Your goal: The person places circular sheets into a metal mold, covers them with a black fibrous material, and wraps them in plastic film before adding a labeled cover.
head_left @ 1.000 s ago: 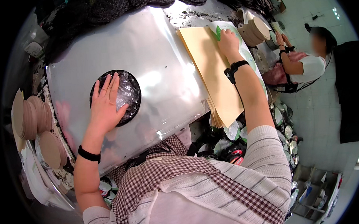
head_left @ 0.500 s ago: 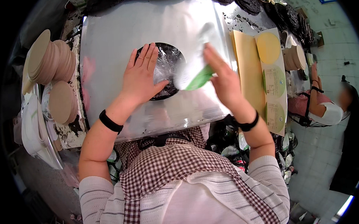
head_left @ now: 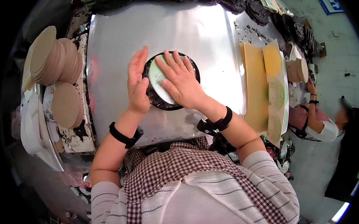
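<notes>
A dark round disc [head_left: 170,106] in shiny clear film lies on a broad silvery sheet [head_left: 113,39] in front of me. On its top is a round green and white label [head_left: 158,83]. My right hand [head_left: 183,82] rests flat over the label's right part with fingers spread, hiding that part. At the disc's left edge my left hand [head_left: 137,86] stands on its side, fingers straight and thumb apart, holding nothing.
Brown cardboard discs [head_left: 47,57] are stacked at left. Label sheets [head_left: 273,93] and a yellowish sheet [head_left: 254,89] lie at right. Dark round cakes [head_left: 257,10] line the far edge. Another person [head_left: 316,121] works at far right; a cardboard disc roll [head_left: 296,70] stands nearby.
My right hand has swung left with the label and laid it on the disc. My left hand has lifted off the film and turned onto its side at the disc's left edge.
</notes>
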`<state>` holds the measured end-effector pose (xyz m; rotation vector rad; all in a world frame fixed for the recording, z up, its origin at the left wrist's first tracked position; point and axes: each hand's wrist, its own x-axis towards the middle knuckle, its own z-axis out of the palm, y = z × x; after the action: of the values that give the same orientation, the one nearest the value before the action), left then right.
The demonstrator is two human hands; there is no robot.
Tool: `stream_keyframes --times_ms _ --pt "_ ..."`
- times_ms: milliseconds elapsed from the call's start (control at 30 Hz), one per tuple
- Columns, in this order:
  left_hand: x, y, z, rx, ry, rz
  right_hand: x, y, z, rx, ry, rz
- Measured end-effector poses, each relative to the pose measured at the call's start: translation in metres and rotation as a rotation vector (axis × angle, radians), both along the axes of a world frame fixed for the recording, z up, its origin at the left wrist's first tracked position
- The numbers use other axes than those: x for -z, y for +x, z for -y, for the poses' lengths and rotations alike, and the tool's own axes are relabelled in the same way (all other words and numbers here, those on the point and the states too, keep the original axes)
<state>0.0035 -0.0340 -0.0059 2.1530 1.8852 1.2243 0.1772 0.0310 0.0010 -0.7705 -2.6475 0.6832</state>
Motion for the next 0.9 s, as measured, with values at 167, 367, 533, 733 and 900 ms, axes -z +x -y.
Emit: stream_keyframes --times_ms 167,367,533,733,900 --pt "0.0 0.008 0.012 0.16 0.013 0.083 0.001 -0.007 -0.001 -0.098 0.155 0.051" --pt "-0.019 0.016 0.005 0.253 -0.218 -0.332 0.02 0.033 0.008 0.413 -0.272 -0.68" --pt "-0.019 0.04 0.022 0.142 -0.337 -0.326 -0.062 0.045 0.042 -0.096 -0.179 -0.765" --pt "-0.113 0.082 0.01 0.42 -0.044 -0.113 -0.038 0.232 -0.04 0.593 -0.538 -1.243" --pt "-0.026 -0.007 0.031 0.162 -0.447 -0.47 0.014 0.195 -0.075 0.573 -0.761 -0.972"
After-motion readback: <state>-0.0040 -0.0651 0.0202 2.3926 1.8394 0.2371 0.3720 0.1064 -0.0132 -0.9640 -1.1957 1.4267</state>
